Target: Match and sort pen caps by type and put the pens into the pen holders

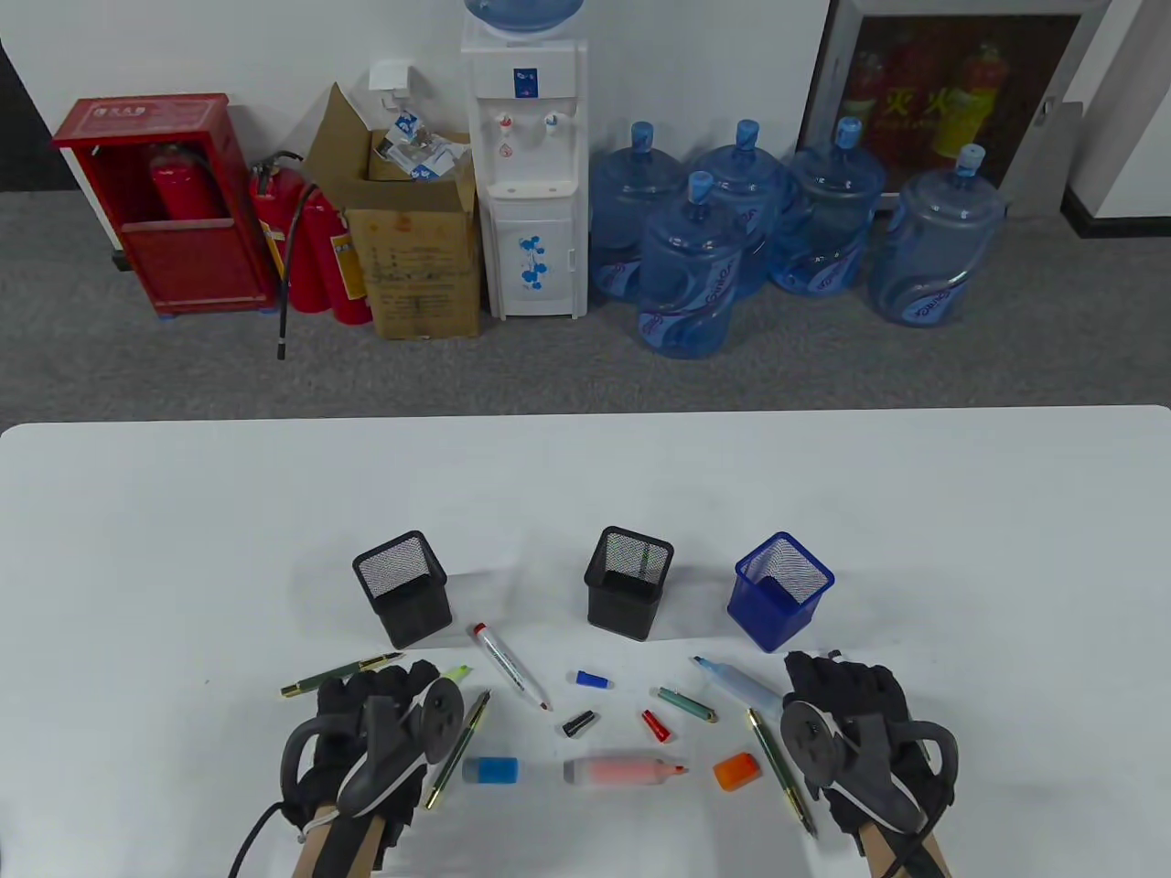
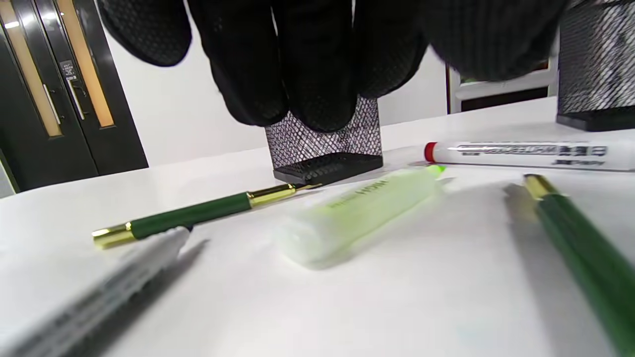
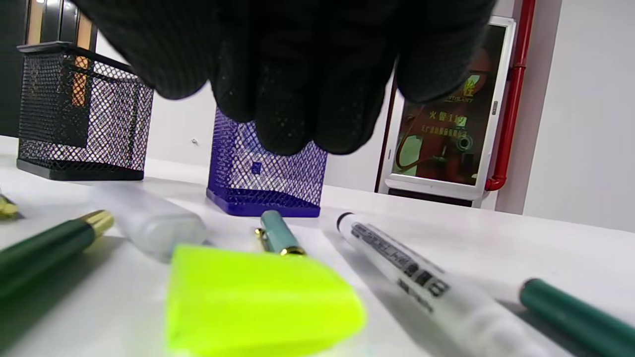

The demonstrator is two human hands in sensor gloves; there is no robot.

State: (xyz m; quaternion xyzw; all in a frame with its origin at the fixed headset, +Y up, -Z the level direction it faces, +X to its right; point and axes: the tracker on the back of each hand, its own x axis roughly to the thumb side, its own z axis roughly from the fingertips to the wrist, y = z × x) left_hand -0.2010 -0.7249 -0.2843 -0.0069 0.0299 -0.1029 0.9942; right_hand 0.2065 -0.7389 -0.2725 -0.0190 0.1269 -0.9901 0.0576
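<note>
Uncapped pens and loose caps lie scattered before three mesh holders: black [image 1: 402,590], black [image 1: 629,581] and blue [image 1: 780,590]. My left hand [image 1: 380,690] hovers palm down with relaxed fingers [image 2: 297,74] and holds nothing. Below it lie a yellow-green highlighter [image 2: 357,213] and a green pen [image 2: 198,215]. My right hand [image 1: 842,686] hangs the same way, empty, over a yellow-green cap [image 3: 258,302], a teal cap [image 3: 275,233] and a white marker [image 3: 412,267]. Between the hands lie an orange highlighter [image 1: 627,771], its orange cap [image 1: 737,771], a blue cap [image 1: 490,770] and small blue [image 1: 593,679], black [image 1: 578,723] and red [image 1: 655,725] caps.
A white marker with a red end [image 1: 510,679] lies slanted near the left holder. Green pens [image 1: 459,750] [image 1: 780,771] lie beside each hand, and a blue highlighter [image 1: 736,681] below the blue holder. The table's far half [image 1: 585,476] is bare white.
</note>
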